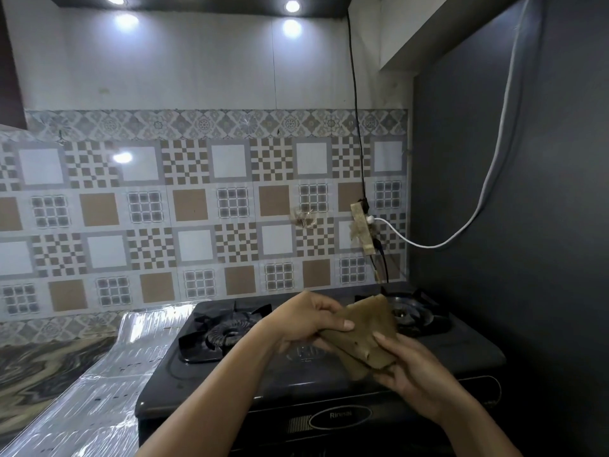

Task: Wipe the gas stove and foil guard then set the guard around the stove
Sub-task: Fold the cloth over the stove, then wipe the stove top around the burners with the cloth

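Low in the centre of the frame, both hands hold a brownish cloth (369, 334) above the black gas stove (296, 384). The left hand (303, 324) comes in from the lower centre and its grip is closed on the cloth's left side, thumb lying across the top of the fabric and fingers curled beneath. The right hand (408, 367), entering from the lower right, has its grip closed on the cloth's lower right part, thumb on top and fingers under. The cloth looks folded or bunched between them, one corner standing up toward the right burner (412, 311).

The stove fills the lower centre and lower right, against a dark wall on the right side. Its left burner (227, 331) shows just left of the left hand.

The foil guard (108, 384) lies flat on the tabletop (43, 361) in the lower left of the frame, beside the stove's left edge.

On the patterned tile wall, centre right, hangs a power strip (362, 225) with a white cable (487, 179) looping away to the upper right.
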The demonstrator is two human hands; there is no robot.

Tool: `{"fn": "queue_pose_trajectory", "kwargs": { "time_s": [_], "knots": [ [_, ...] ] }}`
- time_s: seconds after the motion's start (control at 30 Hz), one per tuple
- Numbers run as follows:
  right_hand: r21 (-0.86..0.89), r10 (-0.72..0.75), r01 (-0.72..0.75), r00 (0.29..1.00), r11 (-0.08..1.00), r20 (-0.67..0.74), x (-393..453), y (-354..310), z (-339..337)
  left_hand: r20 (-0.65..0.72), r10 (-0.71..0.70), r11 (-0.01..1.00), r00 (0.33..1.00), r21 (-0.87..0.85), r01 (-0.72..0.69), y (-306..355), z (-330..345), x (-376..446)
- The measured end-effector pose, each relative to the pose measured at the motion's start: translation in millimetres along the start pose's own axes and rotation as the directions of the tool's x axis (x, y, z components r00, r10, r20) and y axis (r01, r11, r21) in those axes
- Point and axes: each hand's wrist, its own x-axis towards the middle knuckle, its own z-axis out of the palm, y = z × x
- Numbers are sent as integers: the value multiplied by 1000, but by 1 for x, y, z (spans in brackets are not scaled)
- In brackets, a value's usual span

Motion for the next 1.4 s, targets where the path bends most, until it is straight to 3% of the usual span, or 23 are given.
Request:
{"fn": "queue_pose_trajectory", "kwargs": {
  "time_s": [0.1,0.17,0.27,0.37,0.5,0.7,0.87,1.03,1.23,1.33,1.4],
  "knots": [
    [46,-55,60,993,997,-101,4,-3,4,2,-67,989,998,130,66,-5,1,1],
    [-12,-92,91,985,996,-143,7,-9,9,-18,-80,971,997,226,82,-5,4,2],
    [-4,-103,105,975,994,-194,9,-5,12,7,-84,985,996,154,82,-8,10,3],
    [266,13,28,989,963,-150,1,16,13,-36,-67,995,997,71,69,-18,20,4],
    [353,82,-23,985,935,-152,-12,47,4,-73,-84,995,994,57,88,-39,40,11],
    [77,126,-101,855,992,-503,-9,38,-27,-32,-87,973,996,210,92,-54,55,33],
    [11,84,-93,825,996,-558,16,-1,-44,-163,33,862,986,503,54,-56,36,75],
    [-33,-34,19,841,999,-540,83,-46,-76,-287,-38,737,957,639,221,-69,13,136],
    [-312,-194,32,843,949,-502,204,-94,-136,-386,-161,614,908,681,399,-109,-15,213],
    [-499,-282,-10,815,866,-506,274,-106,-174,-395,-206,553,895,707,440,-123,-21,239],
    [-630,-308,-114,796,768,-521,312,-109,-197,-402,-215,516,890,727,453,-131,-24,248]
  ]
}}
